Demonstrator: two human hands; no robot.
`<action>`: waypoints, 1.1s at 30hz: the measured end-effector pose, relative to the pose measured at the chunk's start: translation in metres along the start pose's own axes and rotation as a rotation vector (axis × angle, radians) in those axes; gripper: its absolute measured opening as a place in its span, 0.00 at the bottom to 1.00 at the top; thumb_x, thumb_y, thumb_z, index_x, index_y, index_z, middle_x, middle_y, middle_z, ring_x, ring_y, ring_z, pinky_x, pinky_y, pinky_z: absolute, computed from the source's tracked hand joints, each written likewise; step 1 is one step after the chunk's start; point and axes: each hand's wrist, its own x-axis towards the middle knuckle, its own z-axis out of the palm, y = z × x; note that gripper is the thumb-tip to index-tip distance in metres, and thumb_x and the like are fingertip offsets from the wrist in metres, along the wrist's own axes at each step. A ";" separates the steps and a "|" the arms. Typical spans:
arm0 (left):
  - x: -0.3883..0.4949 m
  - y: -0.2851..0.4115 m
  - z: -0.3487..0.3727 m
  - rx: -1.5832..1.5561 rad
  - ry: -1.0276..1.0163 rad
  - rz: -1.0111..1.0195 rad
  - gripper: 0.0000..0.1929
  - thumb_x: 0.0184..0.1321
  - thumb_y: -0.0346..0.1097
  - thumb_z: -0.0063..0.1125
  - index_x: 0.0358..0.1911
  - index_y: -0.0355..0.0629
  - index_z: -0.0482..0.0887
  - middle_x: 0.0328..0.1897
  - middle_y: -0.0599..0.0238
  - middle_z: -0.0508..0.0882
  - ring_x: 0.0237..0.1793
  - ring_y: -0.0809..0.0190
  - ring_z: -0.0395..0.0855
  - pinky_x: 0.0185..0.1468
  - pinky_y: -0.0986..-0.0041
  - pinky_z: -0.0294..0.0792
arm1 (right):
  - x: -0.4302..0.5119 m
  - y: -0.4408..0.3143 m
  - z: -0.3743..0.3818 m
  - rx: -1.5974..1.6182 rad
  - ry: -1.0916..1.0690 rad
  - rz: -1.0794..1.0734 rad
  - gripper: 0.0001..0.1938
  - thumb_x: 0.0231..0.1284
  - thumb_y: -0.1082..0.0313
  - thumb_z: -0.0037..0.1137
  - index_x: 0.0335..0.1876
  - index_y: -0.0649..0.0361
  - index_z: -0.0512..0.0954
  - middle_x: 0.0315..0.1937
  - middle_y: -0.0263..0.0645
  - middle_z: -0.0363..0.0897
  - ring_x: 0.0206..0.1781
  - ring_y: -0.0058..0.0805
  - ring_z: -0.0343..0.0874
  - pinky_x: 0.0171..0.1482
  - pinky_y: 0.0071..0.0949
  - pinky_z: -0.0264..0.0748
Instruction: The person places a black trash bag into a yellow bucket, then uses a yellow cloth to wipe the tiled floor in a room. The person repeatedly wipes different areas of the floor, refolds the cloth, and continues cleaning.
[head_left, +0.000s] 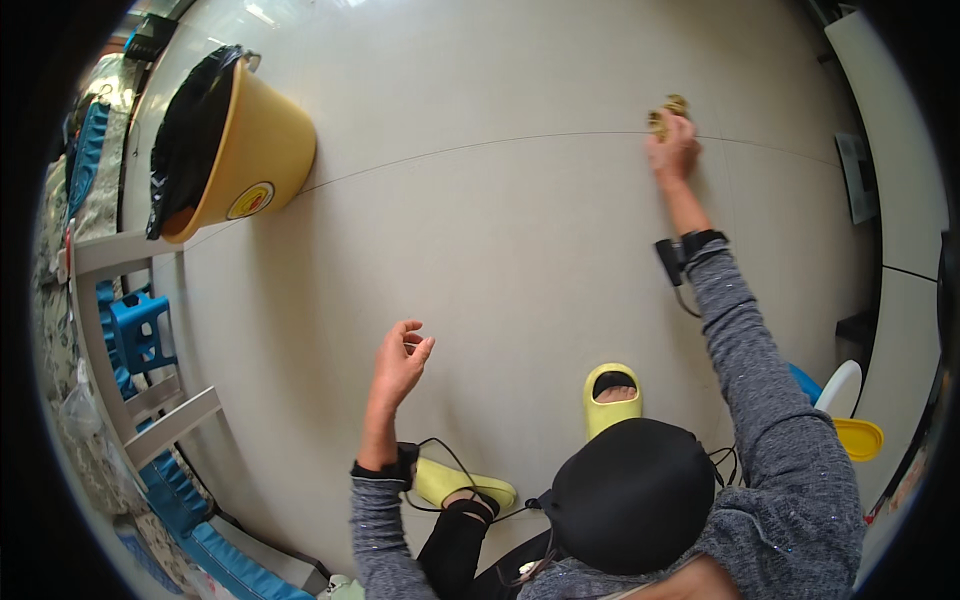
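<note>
My right hand (677, 150) is stretched far forward over the pale floor (480, 247). Its fingers are closed around a small brown-and-gold object (676, 103) that sticks out past the fingertips in two lumps. Blur and the fingers hide what exactly it is. Nearer my body, my left hand (403, 361) hovers above the floor with nothing in it. Its fingers are loosely curled and the thumb stands apart from them.
A yellow bin (274, 142) with a black liner (191, 135) stands front left. White rails (176, 427) and a blue plastic stool (141, 330) line the left side. White cabinets (904, 187) run along the right. Yellow-green slippers (615, 416) are on my feet; cables hang from my wrists.
</note>
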 end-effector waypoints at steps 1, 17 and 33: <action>-0.004 0.008 -0.014 0.040 -0.041 0.012 0.19 0.62 0.37 0.61 0.54 0.36 0.75 0.40 0.59 0.83 0.38 0.66 0.81 0.43 0.73 0.75 | -0.019 -0.041 0.010 0.061 0.000 -0.107 0.24 0.42 0.70 0.60 0.51 0.38 0.77 0.53 0.31 0.73 0.55 0.37 0.74 0.56 0.40 0.71; -0.131 0.007 -0.161 0.234 0.111 -0.058 0.18 0.63 0.35 0.58 0.54 0.35 0.75 0.40 0.58 0.82 0.38 0.65 0.82 0.42 0.73 0.75 | -0.166 -0.281 -0.117 1.225 -1.046 -0.746 0.24 0.46 0.77 0.50 0.54 0.53 0.79 0.54 0.42 0.76 0.50 0.40 0.78 0.51 0.36 0.76; -0.021 -0.123 -0.140 -0.564 0.087 -0.013 0.19 0.66 0.39 0.54 0.56 0.37 0.75 0.45 0.63 0.80 0.39 0.68 0.79 0.44 0.76 0.74 | -0.347 -0.194 -0.110 0.663 -1.154 -2.109 0.19 0.58 0.59 0.48 0.56 0.38 0.75 0.60 0.31 0.68 0.51 0.34 0.71 0.46 0.37 0.68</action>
